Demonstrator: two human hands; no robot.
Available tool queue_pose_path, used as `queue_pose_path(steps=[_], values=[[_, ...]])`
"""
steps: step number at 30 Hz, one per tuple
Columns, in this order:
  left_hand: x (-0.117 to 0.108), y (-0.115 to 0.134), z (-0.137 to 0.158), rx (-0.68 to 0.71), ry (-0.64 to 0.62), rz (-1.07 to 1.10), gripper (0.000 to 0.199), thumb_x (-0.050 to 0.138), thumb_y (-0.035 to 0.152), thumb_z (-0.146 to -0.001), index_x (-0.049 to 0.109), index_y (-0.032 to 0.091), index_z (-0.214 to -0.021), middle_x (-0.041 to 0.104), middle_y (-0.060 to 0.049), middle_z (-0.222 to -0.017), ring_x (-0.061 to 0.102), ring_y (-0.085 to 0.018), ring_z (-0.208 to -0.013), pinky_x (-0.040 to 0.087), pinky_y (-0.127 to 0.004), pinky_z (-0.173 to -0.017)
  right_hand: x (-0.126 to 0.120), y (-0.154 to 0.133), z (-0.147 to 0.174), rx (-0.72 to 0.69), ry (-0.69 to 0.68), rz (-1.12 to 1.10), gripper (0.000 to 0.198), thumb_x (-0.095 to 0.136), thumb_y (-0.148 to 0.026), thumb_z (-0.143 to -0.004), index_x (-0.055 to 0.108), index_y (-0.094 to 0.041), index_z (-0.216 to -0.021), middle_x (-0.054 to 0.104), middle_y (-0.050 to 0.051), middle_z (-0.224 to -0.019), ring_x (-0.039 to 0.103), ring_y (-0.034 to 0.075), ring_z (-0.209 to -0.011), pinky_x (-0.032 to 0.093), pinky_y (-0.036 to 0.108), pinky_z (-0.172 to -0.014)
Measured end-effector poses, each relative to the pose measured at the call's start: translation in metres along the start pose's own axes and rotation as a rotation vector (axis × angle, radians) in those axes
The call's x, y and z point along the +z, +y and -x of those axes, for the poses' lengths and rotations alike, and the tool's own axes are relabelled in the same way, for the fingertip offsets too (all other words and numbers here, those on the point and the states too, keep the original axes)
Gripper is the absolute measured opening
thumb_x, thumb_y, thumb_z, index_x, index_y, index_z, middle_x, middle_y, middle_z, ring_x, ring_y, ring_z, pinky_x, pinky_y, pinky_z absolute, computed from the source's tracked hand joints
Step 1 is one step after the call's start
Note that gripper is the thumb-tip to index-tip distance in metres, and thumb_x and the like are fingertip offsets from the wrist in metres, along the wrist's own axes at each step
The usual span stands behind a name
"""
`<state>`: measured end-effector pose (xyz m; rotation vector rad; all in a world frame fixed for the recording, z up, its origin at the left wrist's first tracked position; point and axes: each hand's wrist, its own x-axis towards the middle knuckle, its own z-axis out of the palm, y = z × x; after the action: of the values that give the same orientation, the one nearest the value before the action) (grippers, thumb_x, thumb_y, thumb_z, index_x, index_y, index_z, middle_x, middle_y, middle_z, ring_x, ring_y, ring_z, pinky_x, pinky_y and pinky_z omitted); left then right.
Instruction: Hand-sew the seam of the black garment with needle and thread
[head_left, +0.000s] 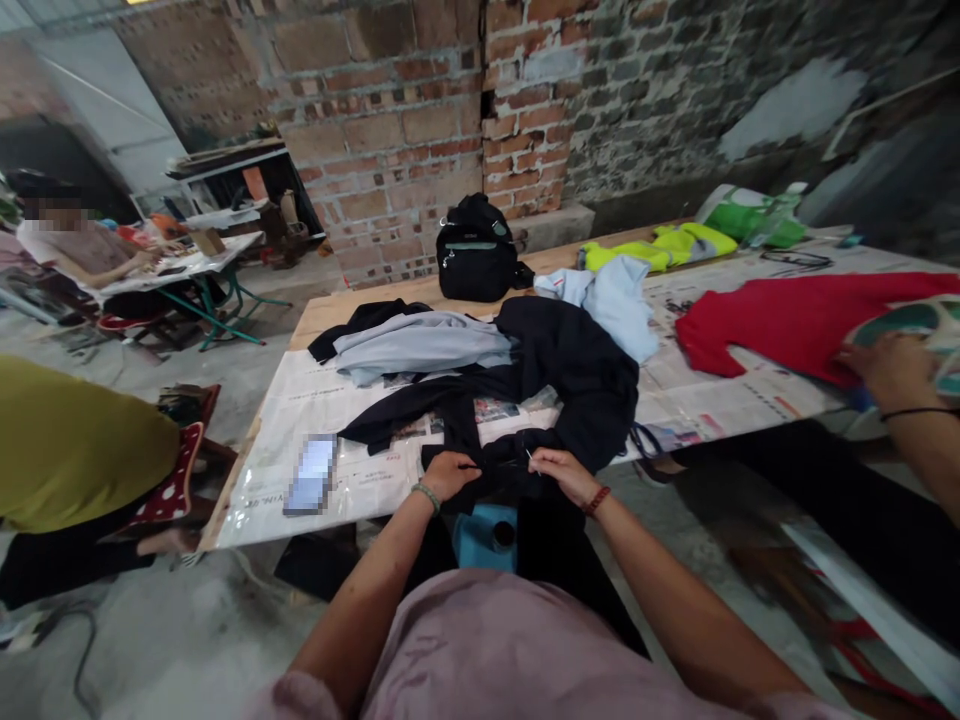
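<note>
A black garment lies bunched across the near edge of the newspaper-covered table. My left hand pinches a fold of this black cloth at the table's edge. My right hand holds the same cloth a little to the right and grips a thin needle between its fingertips. Both wrists wear bracelets. A blue object with a dark cap sits in my lap under the cloth.
A phone lies left of my hands. A grey garment, a light blue one, a black bag, a yellow-green garment and a red sweater lie further back. Another person's hand rests at the right; people sit at left.
</note>
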<state>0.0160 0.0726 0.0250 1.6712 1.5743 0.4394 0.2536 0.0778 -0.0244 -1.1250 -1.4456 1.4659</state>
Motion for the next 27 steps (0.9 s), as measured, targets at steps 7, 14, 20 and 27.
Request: queue_pose_path(steps=[7, 14, 20, 27], values=[[0.008, -0.014, 0.005, -0.074, 0.046, 0.154, 0.022, 0.061, 0.03, -0.062, 0.067, 0.014, -0.076, 0.058, 0.002, -0.057, 0.049, -0.01, -0.054, 0.037, -0.021, -0.052, 0.0, -0.017, 0.003, -0.151, 0.106, 0.082, 0.03, 0.054, -0.045, -0.071, 0.06, -0.016, -0.067, 0.056, 0.005, -0.084, 0.051, 0.015, -0.082, 0.039, 0.029, -0.078], [0.01, -0.011, 0.015, -0.072, 0.051, 0.32, 0.023, 0.06, 0.028, -0.064, 0.065, 0.013, -0.081, 0.06, 0.001, -0.063, 0.052, -0.011, -0.058, 0.04, -0.021, -0.055, 0.015, -0.068, 0.032, -0.471, 0.207, 0.456, 0.021, 0.043, -0.032, -0.083, 0.06, -0.02, -0.082, 0.059, 0.006, -0.085, 0.053, 0.017, -0.082, 0.04, 0.03, -0.079], [0.014, -0.01, 0.027, 0.224, 0.265, 0.108, 0.013, 0.058, 0.019, -0.069, 0.066, 0.017, -0.08, 0.059, -0.002, -0.077, 0.054, -0.013, -0.075, 0.043, -0.024, -0.07, 0.059, -0.043, 0.05, -0.429, -0.012, 0.494, 0.022, 0.04, -0.029, -0.085, 0.059, -0.02, -0.085, 0.061, 0.005, -0.077, 0.055, 0.014, -0.07, 0.043, 0.026, -0.068], [0.025, -0.017, 0.046, 0.433, 0.403, -0.258, 0.018, 0.051, 0.013, -0.076, 0.065, 0.021, -0.083, 0.059, -0.004, -0.086, 0.052, -0.014, -0.083, 0.039, -0.029, -0.077, 0.078, 0.003, 0.047, -0.3, -0.085, 0.501, 0.024, 0.039, -0.03, -0.084, 0.059, -0.018, -0.081, 0.059, 0.002, -0.071, 0.052, 0.011, -0.063, 0.041, 0.022, -0.061]])
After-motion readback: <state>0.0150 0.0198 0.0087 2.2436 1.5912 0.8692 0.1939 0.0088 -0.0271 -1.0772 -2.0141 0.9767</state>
